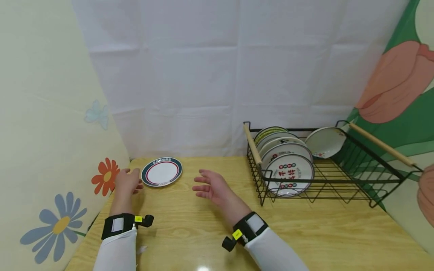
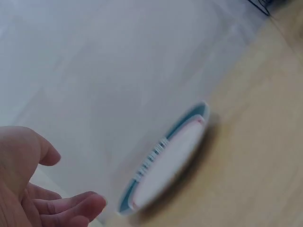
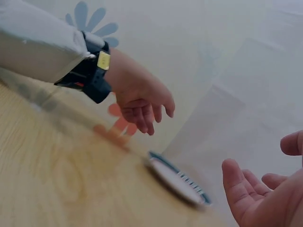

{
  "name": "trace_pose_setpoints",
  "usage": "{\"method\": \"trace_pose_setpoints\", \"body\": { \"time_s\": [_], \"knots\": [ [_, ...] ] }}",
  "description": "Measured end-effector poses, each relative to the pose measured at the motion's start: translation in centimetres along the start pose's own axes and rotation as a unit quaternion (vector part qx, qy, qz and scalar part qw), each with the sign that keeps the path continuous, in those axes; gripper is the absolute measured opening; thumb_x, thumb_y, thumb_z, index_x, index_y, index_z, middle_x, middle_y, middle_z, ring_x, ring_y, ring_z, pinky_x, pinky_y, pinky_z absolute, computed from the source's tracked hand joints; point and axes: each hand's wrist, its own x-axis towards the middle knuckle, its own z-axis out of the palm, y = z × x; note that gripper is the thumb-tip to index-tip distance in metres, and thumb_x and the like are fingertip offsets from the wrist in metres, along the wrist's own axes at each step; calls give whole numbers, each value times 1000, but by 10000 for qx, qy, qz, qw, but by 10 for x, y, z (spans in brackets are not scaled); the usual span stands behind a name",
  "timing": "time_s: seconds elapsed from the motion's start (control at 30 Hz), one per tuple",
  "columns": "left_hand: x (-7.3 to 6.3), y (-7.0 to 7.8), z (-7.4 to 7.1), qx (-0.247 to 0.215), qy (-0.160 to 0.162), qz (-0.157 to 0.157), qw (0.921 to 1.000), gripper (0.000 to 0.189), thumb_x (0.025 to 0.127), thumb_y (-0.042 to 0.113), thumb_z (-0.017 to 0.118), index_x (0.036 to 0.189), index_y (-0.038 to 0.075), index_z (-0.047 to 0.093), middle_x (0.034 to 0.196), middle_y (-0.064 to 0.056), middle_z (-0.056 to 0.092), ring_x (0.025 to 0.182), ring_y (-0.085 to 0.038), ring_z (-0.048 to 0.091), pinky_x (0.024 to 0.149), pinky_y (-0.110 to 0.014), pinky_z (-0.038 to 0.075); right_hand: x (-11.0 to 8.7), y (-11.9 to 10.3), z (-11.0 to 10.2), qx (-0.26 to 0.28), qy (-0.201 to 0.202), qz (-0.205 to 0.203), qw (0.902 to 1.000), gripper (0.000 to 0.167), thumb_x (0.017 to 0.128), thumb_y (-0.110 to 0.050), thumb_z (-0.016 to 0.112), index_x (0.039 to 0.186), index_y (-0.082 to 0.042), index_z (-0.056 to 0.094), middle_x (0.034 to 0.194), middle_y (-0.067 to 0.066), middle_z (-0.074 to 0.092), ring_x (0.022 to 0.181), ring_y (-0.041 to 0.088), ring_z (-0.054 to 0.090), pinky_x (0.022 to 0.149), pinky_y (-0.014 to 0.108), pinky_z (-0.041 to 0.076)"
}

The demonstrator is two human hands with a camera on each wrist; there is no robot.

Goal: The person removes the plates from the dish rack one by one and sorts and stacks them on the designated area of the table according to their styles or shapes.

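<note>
A white plate (image 1: 162, 172) with a dark teal rim and a red inner ring lies on the wooden table. Just left of it hovers my left hand (image 1: 128, 181), fingers loosely bent and holding nothing. In the left wrist view its fingertips (image 2: 97, 202) come near the plate's edge, with a small gap. My right hand (image 1: 215, 188) is held to the right of the plate, fingers spread and pointing left, the palm bare. The right wrist view has the plate (image 3: 177, 182) between the two hands.
A black wire dish rack (image 1: 342, 181) with wooden handles stands on the right of the table (image 1: 190, 233). Several plates (image 1: 288, 175) lean upright along its left side, and a white bowl (image 1: 326, 142) tilts at its back. Cloth walls stand behind and beside.
</note>
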Motion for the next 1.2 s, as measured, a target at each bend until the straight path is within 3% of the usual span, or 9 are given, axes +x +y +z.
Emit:
{"method": "trace_pose_setpoints", "body": {
  "time_s": [0.07,0.17,0.3,0.4,0.57,0.77,0.9,1.03,1.2],
  "knots": [
    [-8,14,-7,-118,20,279,9995,74,106,48,41,165,9,19,129,-25,66,88,-30,74,63,-26,56,-8,-17,1,-155,-127,-191,9996,52,106,-29,49,154,-12,44,138,22,60,87,20,74,75,32,62],
    [-21,36,-10,-554,-244,728,9955,70,106,49,41,165,16,21,140,-23,63,97,-26,74,69,-26,57,-19,-49,-1,-532,-447,-504,9963,49,106,-26,48,153,-13,45,129,15,63,89,18,71,77,32,61],
    [-39,59,-2,-1265,-820,1175,9816,65,107,40,44,165,20,23,147,-21,58,102,-15,70,76,-24,57,-36,-95,-7,-1321,-702,-896,9847,46,108,-26,48,152,-13,47,130,13,63,100,22,69,81,32,60],
    [-52,71,7,-1634,-1174,1358,9701,62,107,34,45,164,22,25,150,-20,56,109,-14,68,80,-23,55,-50,-128,-14,-2014,-754,-1205,9692,45,109,-27,47,151,-13,49,136,17,61,112,29,66,87,36,59],
    [-69,81,20,-2269,-1883,1542,9430,59,108,29,45,164,23,26,148,-15,59,107,-7,69,88,-26,56,-60,-173,-46,-3258,-710,-1523,9304,45,108,-29,51,151,-15,50,141,16,61,122,30,62,101,45,55],
    [-84,83,30,-2928,-2596,1667,9051,56,110,32,40,163,18,27,144,-12,60,107,-7,70,95,-31,56,-68,-212,-103,-4398,-309,-1391,8867,51,108,-33,51,154,-12,46,146,19,57,126,31,59,107,51,48],
    [-97,86,43,-3071,-3033,1712,8857,58,110,36,38,163,17,25,153,-20,51,119,-14,66,101,-36,54,-74,-225,-142,-5032,38,-1206,8557,54,107,-37,54,152,-9,48,149,21,54,129,36,56,108,56,47],
    [-107,86,62,-3211,-3469,1663,8654,57,110,38,34,162,18,25,157,-23,46,134,-29,59,107,-44,50,-79,-232,-174,-5586,182,-1045,8227,57,104,-40,59,148,-5,51,147,24,55,129,40,56,107,60,47],
    [-121,83,88,-3306,-4035,1521,8395,58,109,40,32,162,18,25,159,-25,43,143,-40,50,109,-48,48,-86,-238,-203,-6257,250,-1039,7727,55,102,-37,63,142,1,57,142,28,59,125,44,59,101,62,50]
  ]
}}
